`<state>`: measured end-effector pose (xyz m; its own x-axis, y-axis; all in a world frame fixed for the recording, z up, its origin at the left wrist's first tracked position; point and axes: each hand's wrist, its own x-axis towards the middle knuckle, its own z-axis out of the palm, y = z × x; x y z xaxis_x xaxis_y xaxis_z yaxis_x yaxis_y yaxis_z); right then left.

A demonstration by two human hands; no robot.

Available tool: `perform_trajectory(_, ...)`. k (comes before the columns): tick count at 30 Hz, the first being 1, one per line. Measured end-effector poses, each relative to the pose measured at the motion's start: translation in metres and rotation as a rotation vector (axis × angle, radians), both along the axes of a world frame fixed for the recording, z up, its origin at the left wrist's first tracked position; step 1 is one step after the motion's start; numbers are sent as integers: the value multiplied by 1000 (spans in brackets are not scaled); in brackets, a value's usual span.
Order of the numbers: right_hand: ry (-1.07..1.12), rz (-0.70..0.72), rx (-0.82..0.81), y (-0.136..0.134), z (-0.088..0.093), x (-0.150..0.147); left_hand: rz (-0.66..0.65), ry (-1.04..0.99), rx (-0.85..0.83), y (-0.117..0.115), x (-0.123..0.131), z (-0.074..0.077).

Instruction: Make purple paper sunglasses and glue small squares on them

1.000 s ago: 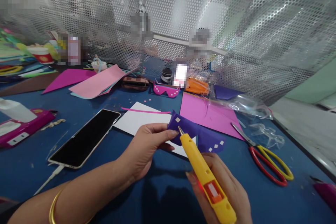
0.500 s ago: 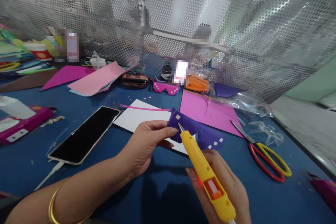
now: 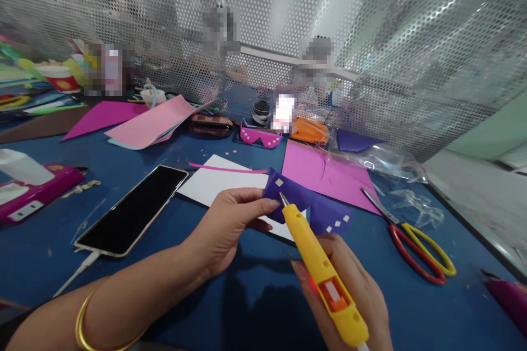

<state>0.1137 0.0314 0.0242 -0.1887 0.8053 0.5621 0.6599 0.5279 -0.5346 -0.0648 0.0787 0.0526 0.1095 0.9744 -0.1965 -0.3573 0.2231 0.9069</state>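
Between thumb and fingers, my left hand point(image 3: 239, 214) pinches the left end of a purple mask-shaped cutout point(image 3: 296, 192). Small white diamond pieces dot it, one at its left and several at its right. My right hand point(image 3: 349, 285) is wrapped round a yellow glue gun point(image 3: 315, 258), whose metal tip points up and left at the cutout, just below the left diamond. Whether the tip touches the surface I cannot tell. Beneath the cutout lies a white sheet point(image 3: 206, 184) with a thin pink strip point(image 3: 230, 169) across its far edge.
A phone point(image 3: 135, 211) on a charging cable lies at left, near a magenta power strip point(image 3: 45, 189). Scissors point(image 3: 415, 247) rest at right beside a pink-violet sheet point(image 3: 329, 170). Pink glasses point(image 3: 260, 136) stand farther back, before a perforated metal screen point(image 3: 263, 22).
Both hands, the purple cutout and the glue gun hold almost the same place. Only a very slight shift of the camera view shows.
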Motion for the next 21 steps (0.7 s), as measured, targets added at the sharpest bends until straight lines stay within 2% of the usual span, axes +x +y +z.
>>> perform_trajectory(21, -4, -36, 33, 0, -3, -2, -4, 25, 11, 0, 0, 1)
